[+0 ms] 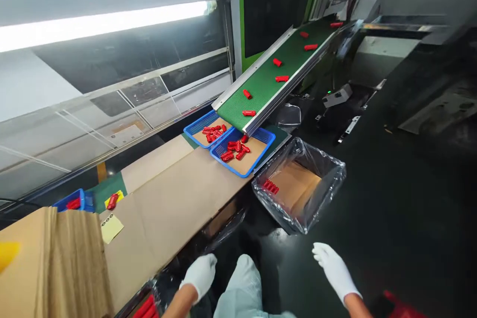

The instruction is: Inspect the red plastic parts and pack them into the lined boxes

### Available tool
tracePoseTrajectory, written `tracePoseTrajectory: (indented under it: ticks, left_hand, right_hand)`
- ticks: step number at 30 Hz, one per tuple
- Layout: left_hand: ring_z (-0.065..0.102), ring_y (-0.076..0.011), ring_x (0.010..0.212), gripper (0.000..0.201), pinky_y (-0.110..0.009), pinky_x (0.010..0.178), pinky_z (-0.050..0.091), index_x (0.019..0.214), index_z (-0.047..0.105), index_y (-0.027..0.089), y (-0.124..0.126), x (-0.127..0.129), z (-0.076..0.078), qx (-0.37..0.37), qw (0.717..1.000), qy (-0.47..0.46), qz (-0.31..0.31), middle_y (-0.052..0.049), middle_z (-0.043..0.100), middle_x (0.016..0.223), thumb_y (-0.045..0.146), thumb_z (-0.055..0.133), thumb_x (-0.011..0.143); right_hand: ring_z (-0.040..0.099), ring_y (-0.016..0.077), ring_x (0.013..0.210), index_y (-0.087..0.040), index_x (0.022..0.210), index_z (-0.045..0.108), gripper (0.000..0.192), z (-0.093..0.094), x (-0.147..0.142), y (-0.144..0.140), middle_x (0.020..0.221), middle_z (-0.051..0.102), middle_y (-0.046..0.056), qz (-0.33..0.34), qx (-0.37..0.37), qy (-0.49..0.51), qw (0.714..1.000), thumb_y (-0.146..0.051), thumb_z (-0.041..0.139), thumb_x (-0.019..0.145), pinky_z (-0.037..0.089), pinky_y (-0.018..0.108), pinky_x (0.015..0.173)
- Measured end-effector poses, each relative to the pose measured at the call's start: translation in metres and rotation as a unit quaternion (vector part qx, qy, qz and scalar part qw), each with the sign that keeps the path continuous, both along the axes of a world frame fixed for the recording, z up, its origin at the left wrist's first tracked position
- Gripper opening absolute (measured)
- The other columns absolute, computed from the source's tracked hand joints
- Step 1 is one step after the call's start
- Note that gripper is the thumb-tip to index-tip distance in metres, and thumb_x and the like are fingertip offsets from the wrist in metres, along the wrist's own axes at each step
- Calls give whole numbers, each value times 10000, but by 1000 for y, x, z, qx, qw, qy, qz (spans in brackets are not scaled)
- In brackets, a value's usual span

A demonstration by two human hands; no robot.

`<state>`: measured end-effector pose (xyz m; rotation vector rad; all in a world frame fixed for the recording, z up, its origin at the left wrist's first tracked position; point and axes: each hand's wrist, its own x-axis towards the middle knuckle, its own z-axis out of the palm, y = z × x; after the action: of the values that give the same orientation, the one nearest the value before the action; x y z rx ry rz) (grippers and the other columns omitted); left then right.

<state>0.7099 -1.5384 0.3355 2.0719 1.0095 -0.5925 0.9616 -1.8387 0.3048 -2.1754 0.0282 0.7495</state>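
Note:
My left hand [200, 275], in a white glove, hangs beside the near edge of the long table, fingers curled in, with nothing seen in it. Out over the dark floor to the right, my gloved right hand [331, 266] holds nothing, its fingers loosely bent and partly apart. Between and beyond the hands stands a plastic-lined box [298, 223] with a cardboard sheet and a short row of red parts [270, 186]. Two blue baskets [244, 175] with small red plastic parts [238, 147] sit at the conveyor's lower end.
A green conveyor belt [261, 79] slopes down from the back right, carrying several red pieces. Stacked cardboard [74, 263] stands on the cardboard-covered table [175, 194] at the left, near another blue basket [87, 200] and a yellow note [111, 228]. A lamp [112, 22] glows overhead.

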Motion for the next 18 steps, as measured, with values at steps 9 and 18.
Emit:
tracePoseTrajectory:
  ticks: [9, 18]
  left_hand:
    - [613, -218, 1095, 275, -411, 979, 439, 1146, 610, 140, 178, 257, -50, 43, 991, -107, 67, -107, 659, 1189, 249, 569, 897]
    - [546, -360, 1170, 273, -420, 905, 392, 972, 566, 117, 229, 387, -139, 20, 949, -155, 275, -223, 621, 1155, 245, 700, 772]
  right_hand:
    - [703, 228, 864, -211, 902, 656, 274, -10, 70, 211, 911, 748, 80, 171, -5, -70, 983, -394, 472, 812, 543, 355, 837]
    - [590, 263, 1091, -159, 1092, 594, 222, -74, 207, 430, 1148, 619, 158, 343, -141, -143, 918, -212, 449, 933, 457, 388, 924]
